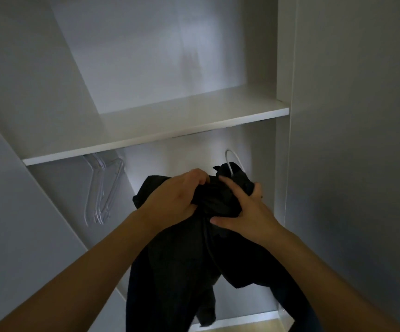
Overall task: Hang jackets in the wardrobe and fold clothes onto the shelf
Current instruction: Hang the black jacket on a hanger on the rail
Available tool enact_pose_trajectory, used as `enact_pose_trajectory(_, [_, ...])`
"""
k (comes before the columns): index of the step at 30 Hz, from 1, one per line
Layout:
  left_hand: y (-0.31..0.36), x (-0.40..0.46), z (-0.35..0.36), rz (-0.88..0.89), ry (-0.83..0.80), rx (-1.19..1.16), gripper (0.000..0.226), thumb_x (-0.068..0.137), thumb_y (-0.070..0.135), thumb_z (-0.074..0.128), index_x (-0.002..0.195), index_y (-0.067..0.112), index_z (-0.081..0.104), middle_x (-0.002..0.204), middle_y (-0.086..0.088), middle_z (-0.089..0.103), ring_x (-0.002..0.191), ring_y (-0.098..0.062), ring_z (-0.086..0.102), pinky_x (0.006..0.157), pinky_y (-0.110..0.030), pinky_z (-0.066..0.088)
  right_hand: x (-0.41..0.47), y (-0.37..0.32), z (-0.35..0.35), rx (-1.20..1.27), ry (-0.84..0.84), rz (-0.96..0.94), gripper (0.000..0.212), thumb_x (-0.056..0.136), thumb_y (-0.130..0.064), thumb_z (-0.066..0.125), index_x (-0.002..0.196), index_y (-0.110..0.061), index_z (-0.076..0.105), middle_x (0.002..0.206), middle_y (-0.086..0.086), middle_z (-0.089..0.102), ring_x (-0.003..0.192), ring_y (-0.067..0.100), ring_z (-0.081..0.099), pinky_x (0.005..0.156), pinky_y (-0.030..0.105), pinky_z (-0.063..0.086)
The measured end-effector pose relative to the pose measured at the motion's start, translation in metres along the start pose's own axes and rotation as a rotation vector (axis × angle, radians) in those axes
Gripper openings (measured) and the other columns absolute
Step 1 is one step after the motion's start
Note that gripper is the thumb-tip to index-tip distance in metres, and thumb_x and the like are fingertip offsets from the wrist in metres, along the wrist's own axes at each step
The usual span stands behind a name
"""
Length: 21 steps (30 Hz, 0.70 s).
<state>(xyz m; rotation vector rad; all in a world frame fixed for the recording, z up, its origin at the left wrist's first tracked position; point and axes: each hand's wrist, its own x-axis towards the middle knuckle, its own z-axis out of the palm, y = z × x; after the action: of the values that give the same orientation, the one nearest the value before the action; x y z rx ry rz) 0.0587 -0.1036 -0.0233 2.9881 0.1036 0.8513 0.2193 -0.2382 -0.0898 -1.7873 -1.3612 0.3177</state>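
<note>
Black jacket [194,259], long axis hanging vertical below the shelf [155,137], was bunched at its collar in the curled fingers of left hand [172,200] and right hand [244,212], white hanger hook [230,159] protruding at twelve o'clock, nearer the right hand.

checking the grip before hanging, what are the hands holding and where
Both hands, left and right, grip the black jacket at its bunched top, near the white hanger hook.

A plain grey wall [362,140] fills the right side of the frame. A strip of pale wooden floor [247,327] shows at the bottom centre, dim and partly hidden.
</note>
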Motion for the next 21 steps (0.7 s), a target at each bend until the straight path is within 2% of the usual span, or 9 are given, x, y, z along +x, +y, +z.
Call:
enact_pose_trajectory(2, [-0.001,-0.002,-0.001,-0.007,0.0,0.011,0.034,0.081,0.012,0.062,0.112,0.012,0.049,0.092,-0.005,0.061,0.07,-0.017,0.062,0.063,-0.031,0.054,0.005,0.0,0.002,0.005,-0.017,-0.007,0.064,0.074,-0.052,0.069,0.128,-0.06,0.036,0.12,-0.012,0.019,0.096,0.017,0.052,0.095,0.033,0.049])
enact_pose_trajectory(4, [-0.006,-0.006,0.0,-0.036,0.002,0.015,0.032,0.085,0.018,0.061,0.112,0.016,0.045,0.085,-0.001,0.061,0.065,-0.013,0.059,0.059,-0.027,0.052,0.008,0.001,0.005,0.041,0.019,0.009,0.027,0.081,-0.045,0.064,0.107,-0.041,0.058,0.113,-0.009,0.026,0.09,0.015,0.056,0.09,0.037,0.053])
enact_pose_trajectory(6, [-0.012,-0.011,-0.001,-0.136,-0.034,0.006,0.036,0.086,0.025,0.064,0.11,0.026,0.038,0.076,0.008,0.057,0.059,-0.007,0.055,0.053,-0.02,0.048,0.01,0.004,0.007,0.118,0.097,0.041,0.006,0.085,-0.038,0.062,0.089,-0.034,0.063,0.109,-0.006,0.033,0.087,0.007,0.054,0.085,0.031,0.051])
enact_pose_trajectory(8, [-0.021,-0.021,-0.001,-0.244,-0.123,0.046,0.038,0.084,0.035,0.064,0.109,0.033,0.035,0.074,0.012,0.056,0.059,-0.004,0.055,0.052,-0.017,0.045,0.01,0.006,0.006,0.203,0.161,0.077,0.008,0.086,-0.036,0.062,0.079,-0.038,0.065,0.108,-0.008,0.038,0.085,-0.004,0.052,0.079,0.018,0.046])
enact_pose_trajectory(10, [-0.035,-0.037,-0.002,-0.339,-0.198,0.111,0.036,0.084,0.039,0.063,0.112,0.033,0.041,0.083,0.012,0.06,0.066,-0.001,0.056,0.058,-0.019,0.044,0.007,0.007,0.001,0.313,0.21,0.121,0.016,0.086,-0.036,0.063,0.073,-0.045,0.067,0.106,-0.016,0.039,0.083,-0.012,0.051,0.073,0.008,0.038])
enact_pose_trajectory(13, [-0.052,-0.055,-0.003,-0.502,-0.127,-0.033,0.016,0.091,0.023,0.061,0.104,0.032,0.055,0.086,0.012,0.064,0.074,-0.002,0.06,0.068,-0.021,0.046,0.005,0.013,-0.005,0.397,0.216,0.179,0.02,0.086,-0.037,0.065,0.071,-0.05,0.067,0.106,-0.019,0.037,0.09,-0.004,0.051,0.076,0.012,0.036])
enact_pose_trajectory(16, [-0.05,-0.049,-0.005,-0.509,0.029,-0.258,0.018,0.096,0.01,0.055,0.097,0.027,0.061,0.086,0.013,0.066,0.079,0.0,0.063,0.073,-0.011,0.046,0.003,0.018,-0.015,0.227,0.082,0.225,0.003,0.082,-0.041,0.069,0.08,-0.04,0.068,0.109,-0.01,0.031,0.099,0.012,0.052,0.086,0.021,0.036])
enact_pose_trajectory(18, [-0.046,-0.035,-0.012,-0.423,-0.022,-0.257,0.021,0.096,0.007,0.053,0.096,0.025,0.062,0.088,0.011,0.067,0.082,0.001,0.063,0.075,-0.009,0.045,0.0,0.022,-0.022,0.122,-0.031,0.267,0.031,0.071,-0.051,0.075,0.098,-0.041,0.064,0.111,-0.009,0.024,0.105,0.015,0.047,0.095,0.024,0.037])
enact_pose_trajectory(21, [-0.039,-0.009,-0.022,-0.276,-0.243,-0.114,0.018,0.095,0.008,0.052,0.1,0.02,0.064,0.094,0.003,0.068,0.087,-0.009,0.062,0.083,-0.024,0.05,-0.005,0.022,-0.028,0.071,-0.139,0.269,0.095,0.046,-0.077,0.075,0.132,-0.053,0.043,0.108,-0.021,0.013,0.113,0.012,0.037,0.107,0.029,0.033])
